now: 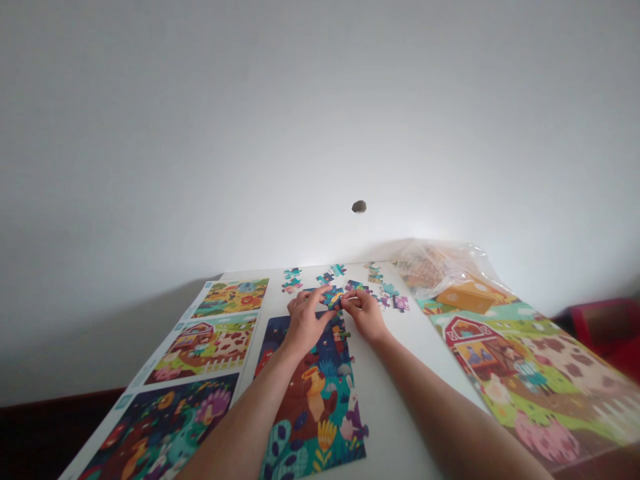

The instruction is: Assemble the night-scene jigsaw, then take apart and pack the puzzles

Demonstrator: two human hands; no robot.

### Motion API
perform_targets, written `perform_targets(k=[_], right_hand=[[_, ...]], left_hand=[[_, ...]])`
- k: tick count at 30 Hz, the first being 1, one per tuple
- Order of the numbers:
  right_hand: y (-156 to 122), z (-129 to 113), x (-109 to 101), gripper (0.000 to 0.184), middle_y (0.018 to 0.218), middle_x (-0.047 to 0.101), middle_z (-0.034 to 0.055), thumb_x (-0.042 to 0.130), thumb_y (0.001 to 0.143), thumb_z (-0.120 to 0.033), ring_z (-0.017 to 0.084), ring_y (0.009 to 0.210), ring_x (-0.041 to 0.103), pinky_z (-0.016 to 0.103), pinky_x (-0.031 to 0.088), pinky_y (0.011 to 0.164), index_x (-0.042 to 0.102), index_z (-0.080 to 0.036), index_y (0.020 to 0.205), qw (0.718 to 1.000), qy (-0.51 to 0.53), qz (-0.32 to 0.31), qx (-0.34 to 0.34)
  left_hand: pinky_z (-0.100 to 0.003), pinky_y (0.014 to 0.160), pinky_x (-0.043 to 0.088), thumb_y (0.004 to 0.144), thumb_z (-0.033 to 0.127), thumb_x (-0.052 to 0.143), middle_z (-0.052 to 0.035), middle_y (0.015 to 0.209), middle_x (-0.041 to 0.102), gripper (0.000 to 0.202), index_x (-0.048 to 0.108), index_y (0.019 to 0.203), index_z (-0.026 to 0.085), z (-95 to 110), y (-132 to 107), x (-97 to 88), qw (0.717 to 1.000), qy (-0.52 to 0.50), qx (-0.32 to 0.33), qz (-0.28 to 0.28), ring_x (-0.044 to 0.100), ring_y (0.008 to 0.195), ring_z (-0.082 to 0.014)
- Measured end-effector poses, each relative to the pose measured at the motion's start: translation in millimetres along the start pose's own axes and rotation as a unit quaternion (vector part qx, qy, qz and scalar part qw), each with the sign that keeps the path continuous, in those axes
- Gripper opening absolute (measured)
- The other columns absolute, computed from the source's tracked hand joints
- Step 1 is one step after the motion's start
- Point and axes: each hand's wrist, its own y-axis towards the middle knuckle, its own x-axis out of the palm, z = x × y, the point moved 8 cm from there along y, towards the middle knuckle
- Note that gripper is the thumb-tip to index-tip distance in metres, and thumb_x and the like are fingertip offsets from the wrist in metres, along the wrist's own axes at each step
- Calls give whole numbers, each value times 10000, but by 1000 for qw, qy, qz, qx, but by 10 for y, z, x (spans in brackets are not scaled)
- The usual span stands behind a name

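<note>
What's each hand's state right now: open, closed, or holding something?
Left hand: holding a flat, blue-and-yellow jigsaw piece.
Right hand: closed, pinching the same piece at its edge.

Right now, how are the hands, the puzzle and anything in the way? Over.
Left hand, right hand: both at blue-and-yellow jigsaw pieces, grip unclear. Bear jigsaw: partly assembled, left forearm hiding some. Loose jigsaw pieces beyond the hands.

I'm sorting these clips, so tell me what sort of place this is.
Probably a room at home: a partly joined jigsaw lies on a white table against a pale wall, with a picture sheet beside it.
</note>
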Motion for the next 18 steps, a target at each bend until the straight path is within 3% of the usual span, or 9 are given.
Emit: perform_targets(k=[9, 15, 18], right_hand=[[8, -23, 6, 226, 752, 729, 50, 656, 777, -407, 232, 766, 709, 326, 513, 737, 589, -198, 831, 999, 33, 11, 3], [-35, -127, -27, 431, 738, 715, 1, 618, 816, -364, 192, 759, 670, 311, 489, 767, 526, -208, 1208, 999, 2, 15, -29], [-44, -191, -31, 399, 745, 694, -9, 581, 840, -346, 162, 711, 627, 282, 466, 744, 558, -209, 1214, 998, -31, 11, -60]], left_hand=[[-391, 905, 438, 801, 158, 678, -13, 892, 645, 500, 565, 1265, 305, 14, 26, -40, 1000, 0, -1, -1, 576, 896, -204], [-403, 926, 431, 816, 107, 622, -18, 910, 638, 535, 547, 1303, 313, -18, 23, -19, 1000, -3, -13, -13, 562, 897, -201], [-407, 937, 428, 828, 107, 601, -20, 917, 645, 544, 531, 1323, 321, -26, 24, -13, 1000, -5, -21, -19, 563, 915, -205]])
